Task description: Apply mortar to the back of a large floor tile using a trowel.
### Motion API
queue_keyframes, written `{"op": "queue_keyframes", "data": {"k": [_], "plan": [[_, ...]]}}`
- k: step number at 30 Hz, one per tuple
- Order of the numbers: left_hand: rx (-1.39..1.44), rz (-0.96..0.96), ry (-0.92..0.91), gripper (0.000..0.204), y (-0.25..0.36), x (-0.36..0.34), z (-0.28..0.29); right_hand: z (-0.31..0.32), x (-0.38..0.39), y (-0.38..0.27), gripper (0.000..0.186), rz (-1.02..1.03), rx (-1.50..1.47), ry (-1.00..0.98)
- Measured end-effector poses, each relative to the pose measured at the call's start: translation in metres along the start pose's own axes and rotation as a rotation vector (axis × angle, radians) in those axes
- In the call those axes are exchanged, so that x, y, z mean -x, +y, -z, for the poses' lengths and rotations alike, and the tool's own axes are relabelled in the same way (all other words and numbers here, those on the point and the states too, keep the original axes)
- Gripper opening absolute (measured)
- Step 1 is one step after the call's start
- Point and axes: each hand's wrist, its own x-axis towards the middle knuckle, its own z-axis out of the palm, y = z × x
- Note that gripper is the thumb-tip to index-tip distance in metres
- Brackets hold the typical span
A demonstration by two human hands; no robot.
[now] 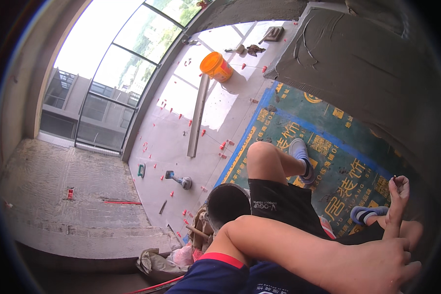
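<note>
I sit with my bare knees bent, in black shorts and grey-blue shoes, over green printed floor sheeting [323,117]. From the lower edge my left forearm crosses to the right. My left hand [399,264] lies at the lower right beside my right forearm, its fingers slightly bent and apart; nothing shows in it. Raised above it, my right hand [399,188] has its fingers curled together in a pinch. A tiny dark speck shows at its fingertips, too small to name. Beside my knee stands a black bucket [228,206].
Pale tiles with red levelling wedges [223,145] lie ahead, holding an orange bucket [220,71], a long metal straightedge [199,115] and a blue-grey power tool [180,180]. Grey mortar [323,49] covers a slab at upper right. Bags [164,264] lie at lower left, near bare concrete [83,196].
</note>
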Motion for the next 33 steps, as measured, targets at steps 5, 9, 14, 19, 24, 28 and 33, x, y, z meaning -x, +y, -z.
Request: {"op": "queue_keyframes", "data": {"k": [5,9,14,19,24,28,33], "plan": [[0.177,0.117,-0.171,0.032,-0.016,0.039,-0.019,-0.001,-0.001,-0.004,0.012,-0.012,0.04,-0.012],[0.128,0.268,-0.348,0.045,-0.022,0.075,-0.031,-0.007,0.001,-0.008,0.014,-0.006,-0.028,-0.003],[0.147,0.433,-0.521,0.045,-0.028,0.099,-0.028,-0.015,0.004,-0.006,0.018,0.04,-0.016,0.004],[0.171,0.523,-0.526,0.049,-0.03,0.121,-0.031,-0.016,0.004,-0.012,0.018,-0.005,-0.026,0.018],[0.088,0.631,-0.542,0.045,-0.04,0.135,-0.021,-0.02,0.004,-0.016,0.019,0.001,-0.041,0.052],[-0.029,0.825,-0.613,0.043,-0.053,0.146,-0.005,-0.018,0.002,-0.01,0.02,0.003,-0.047,0.052],[-0.132,0.914,-0.58,0.04,-0.071,0.181,-0.004,-0.018,0.002,-0.009,0.02,-0.01,-0.08,0.046]]}}
